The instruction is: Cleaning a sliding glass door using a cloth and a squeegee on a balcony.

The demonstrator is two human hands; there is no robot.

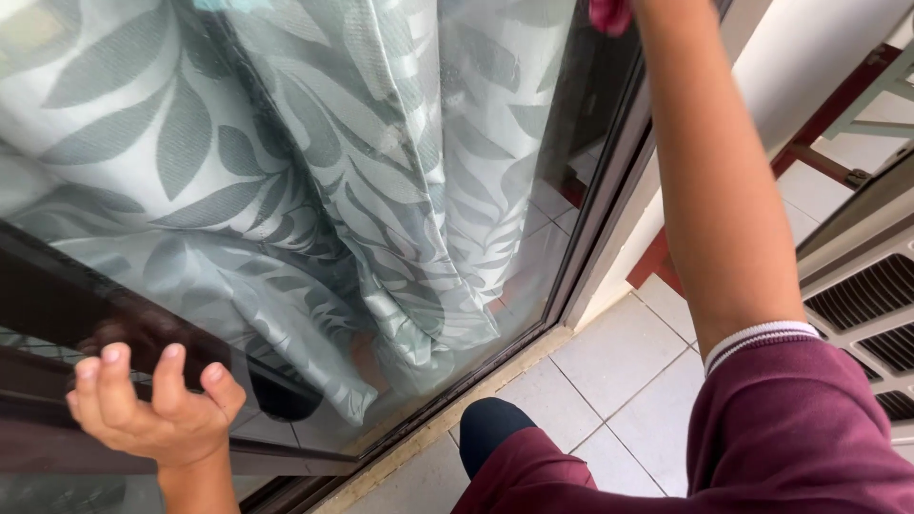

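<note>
Head view, looking down along the glass door [314, 190]: I am wiping its pane from outside. High up, at the top edge of the picture, sits a pink cloth [609, 13], pressed against the glass near the dark frame [609, 219]. My right hand [636, 6] is almost wholly cut off by the picture's edge there, so I cannot tell how its fingers lie on the cloth; only the bare forearm shows, running up from a maroon sleeve [800, 419] with a white-striped cuff.

My left hand [152, 405] is low at the left, loosely curled with nothing in it, fingertips resting on or just against the pane, as if to steady me. Its dim reflection shows in the glass beside it.

Behind the pane hangs a pale green curtain [362, 143] printed with leaves, bunched into folds that reach the floor inside. My knee [490, 428] in dark cloth is near the sill, over the light floor tiles [609, 362]. At the right stands a white unit with dark vent slots [871, 305], well apart from the door.

I judge the wipe to be in its upper stretch, beside the frame. The next stroke calls for even pressure, without leaning hard on the glass.
</note>
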